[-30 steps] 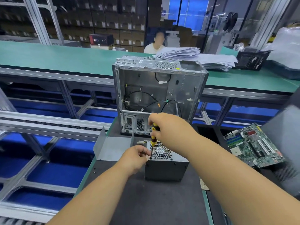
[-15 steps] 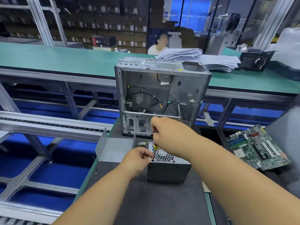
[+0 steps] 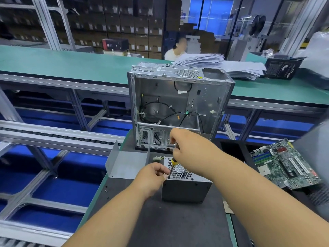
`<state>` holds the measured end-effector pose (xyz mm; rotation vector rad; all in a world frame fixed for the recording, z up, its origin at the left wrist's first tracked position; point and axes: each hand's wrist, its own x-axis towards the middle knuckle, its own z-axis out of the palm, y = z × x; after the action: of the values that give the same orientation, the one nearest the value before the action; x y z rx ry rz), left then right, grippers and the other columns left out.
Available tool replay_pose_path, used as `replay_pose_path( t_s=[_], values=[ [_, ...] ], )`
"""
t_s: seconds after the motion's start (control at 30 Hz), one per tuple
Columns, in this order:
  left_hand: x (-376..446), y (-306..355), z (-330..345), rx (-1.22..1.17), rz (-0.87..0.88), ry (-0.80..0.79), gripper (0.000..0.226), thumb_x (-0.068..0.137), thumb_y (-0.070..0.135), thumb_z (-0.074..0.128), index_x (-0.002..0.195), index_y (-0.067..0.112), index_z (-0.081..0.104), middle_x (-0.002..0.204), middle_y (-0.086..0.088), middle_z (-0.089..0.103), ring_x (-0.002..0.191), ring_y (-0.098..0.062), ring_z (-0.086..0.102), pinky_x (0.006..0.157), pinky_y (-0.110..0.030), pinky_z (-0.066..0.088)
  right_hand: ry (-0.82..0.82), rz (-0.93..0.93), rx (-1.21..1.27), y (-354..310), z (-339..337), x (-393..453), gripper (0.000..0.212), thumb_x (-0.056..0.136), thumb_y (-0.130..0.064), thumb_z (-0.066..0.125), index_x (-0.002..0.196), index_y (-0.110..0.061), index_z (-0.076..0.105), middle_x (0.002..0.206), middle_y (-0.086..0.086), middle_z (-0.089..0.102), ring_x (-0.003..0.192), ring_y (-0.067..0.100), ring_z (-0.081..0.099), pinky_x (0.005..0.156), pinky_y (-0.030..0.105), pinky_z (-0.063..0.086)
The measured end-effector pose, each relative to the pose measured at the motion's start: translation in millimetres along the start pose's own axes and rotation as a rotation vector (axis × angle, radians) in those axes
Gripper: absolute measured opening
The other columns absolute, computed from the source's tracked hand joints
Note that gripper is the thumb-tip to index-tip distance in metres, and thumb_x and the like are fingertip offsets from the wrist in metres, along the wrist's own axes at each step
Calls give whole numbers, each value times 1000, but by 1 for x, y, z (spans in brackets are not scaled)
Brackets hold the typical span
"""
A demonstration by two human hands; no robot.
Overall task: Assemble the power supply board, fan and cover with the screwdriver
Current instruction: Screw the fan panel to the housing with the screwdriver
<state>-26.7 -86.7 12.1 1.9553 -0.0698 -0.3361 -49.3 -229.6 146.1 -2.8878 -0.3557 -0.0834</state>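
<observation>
My right hand (image 3: 188, 148) grips the screwdriver (image 3: 172, 166) upright, tip at the near left corner of the supply box (image 3: 185, 188) on the mat (image 3: 178, 220). My left hand (image 3: 151, 177) pinches beside the tip.

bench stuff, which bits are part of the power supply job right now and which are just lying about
In use:
- power supply box
- screwdriver, right hand on its handle
- left hand at the shaft tip
- bent metal cover

Lying about:
- open computer case
- motherboard
- paper stack
- loose screws
</observation>
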Motion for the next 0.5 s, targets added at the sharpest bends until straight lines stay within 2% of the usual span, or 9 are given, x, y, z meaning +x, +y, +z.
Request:
replay_pose_path(
  t_s=[0.1, 0.2, 0.3, 0.4, 0.5],
  values=[
    [2, 0, 0, 4, 6, 1, 24, 88, 1, 58, 84, 22, 68, 80, -2, 59, 69, -11, 51, 61, -14, 41, 28, -54, -109, -1, 0, 2, 19, 97, -35, 52, 89, -21, 43, 81, -3, 51, 73, 21, 51, 56, 33, 38],
    [3, -3, 0, 19, -10, 14, 26, 87, 1, 57, 84, 24, 69, 76, 1, 59, 66, -9, 50, 58, -13, 40, 72, 11, -239, -1, 3, 5, 31, 99, -44, 45, 85, -19, 36, 65, -4, 38, 62, 23, 41, 47, 29, 23],
    [6, -6, 2, -17, -23, 29, 27, 86, -1, 58, 82, 23, 70, 83, -4, 65, 70, -11, 53, 67, -19, 44, 154, 2, -301, -4, 10, 6, 29, 101, -45, 37, 85, -20, 35, 63, -5, 33, 56, 21, 39, 46, 27, 20],
    [8, -7, 3, -29, -13, 20, 23, 86, -1, 61, 81, 20, 69, 84, -8, 63, 73, -14, 52, 71, -23, 44, 111, -13, -155, -1, 10, 3, 19, 98, -36, 39, 87, -21, 32, 71, -7, 35, 71, 26, 47, 52, 31, 27],
    [9, -8, 3, -39, -9, 23, 20, 87, 1, 62, 82, 19, 69, 83, -8, 61, 73, -15, 52, 70, -22, 44, 38, -36, -55, 4, 8, 2, 16, 97, -25, 49, 88, -22, 36, 78, -6, 43, 71, 21, 47, 57, 35, 35]
  ],
)
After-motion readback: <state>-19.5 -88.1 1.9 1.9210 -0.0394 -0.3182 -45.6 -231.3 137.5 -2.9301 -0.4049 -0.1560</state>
